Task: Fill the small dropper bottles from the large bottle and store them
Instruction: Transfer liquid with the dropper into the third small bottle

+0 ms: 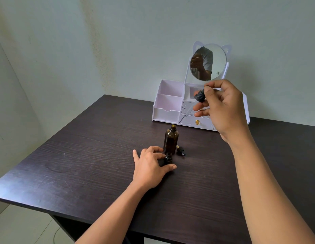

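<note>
A large amber bottle (pixel 171 138) stands uncapped in the middle of the dark table (pixel 82 164). Just in front of it stands a small amber dropper bottle (pixel 168 157), also uncapped, with my left hand (pixel 149 166) holding it on the table between thumb and fingers. My right hand (pixel 222 108) is raised above the table and grips a black-capped dropper (pixel 199 96); its clear glass tube slants down and left, its tip high above the large bottle. A second, small dropper cap (pixel 181 150) lies on the table right of the bottles.
A white organiser (pixel 168 104) with open compartments, a drawer with a gold knob (pixel 197 122) and a round cat-eared mirror (pixel 208 61) stands at the back against the wall. The table's near edge and left edge drop to a pale floor.
</note>
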Available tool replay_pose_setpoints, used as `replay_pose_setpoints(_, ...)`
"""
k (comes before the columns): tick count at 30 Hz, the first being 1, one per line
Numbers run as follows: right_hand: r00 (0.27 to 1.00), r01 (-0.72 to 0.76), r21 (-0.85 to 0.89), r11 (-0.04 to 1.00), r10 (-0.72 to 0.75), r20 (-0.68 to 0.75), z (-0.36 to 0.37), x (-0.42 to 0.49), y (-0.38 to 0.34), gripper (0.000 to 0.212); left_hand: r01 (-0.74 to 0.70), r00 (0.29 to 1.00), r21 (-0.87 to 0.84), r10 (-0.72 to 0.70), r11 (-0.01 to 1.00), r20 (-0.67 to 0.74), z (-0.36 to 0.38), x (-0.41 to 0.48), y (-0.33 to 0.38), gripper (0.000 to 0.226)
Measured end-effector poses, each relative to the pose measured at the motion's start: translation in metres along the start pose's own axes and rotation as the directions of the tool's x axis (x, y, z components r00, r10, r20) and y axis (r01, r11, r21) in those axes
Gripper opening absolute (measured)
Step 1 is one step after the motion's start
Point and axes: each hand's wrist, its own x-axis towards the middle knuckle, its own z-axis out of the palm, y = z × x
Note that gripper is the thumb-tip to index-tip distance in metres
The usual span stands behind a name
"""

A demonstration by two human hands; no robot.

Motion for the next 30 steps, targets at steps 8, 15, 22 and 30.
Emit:
replay_pose_setpoints(8, 0.992, -0.125, 0.076, 0.989, 0.122, 0.037, 0.003, -0.032, 0.02, 0.009, -0.005, 1.0, -0.002, 0.005, 1.0, -0.005, 0.002, 0.0, -0.001, 0.057)
replay_pose_setpoints(15, 0.987, -0.129, 0.028, 0.991, 0.125, 0.104, 0.014, -0.05, 0.043, 0.008, -0.007, 1.0, 0.014, 0.007, 1.0, -0.001, 0.003, -0.001, -0.001, 0.057)
replay_pose_setpoints(22, 0.986, -0.106, -0.008, 0.994, 0.106, 0.13, 0.022, -0.054, 0.05, 0.008, -0.013, 1.0, 0.017, 0.013, 1.0, -0.005, 0.002, -0.001, -0.001, 0.056)
replay_pose_setpoints(30, 0.982, -0.114, -0.059, 0.992, 0.122, 0.143, 0.026, -0.056, 0.054, 0.008, -0.006, 1.0, 0.019, 0.006, 1.0, -0.002, 0.003, -0.001, -0.001, 0.054)
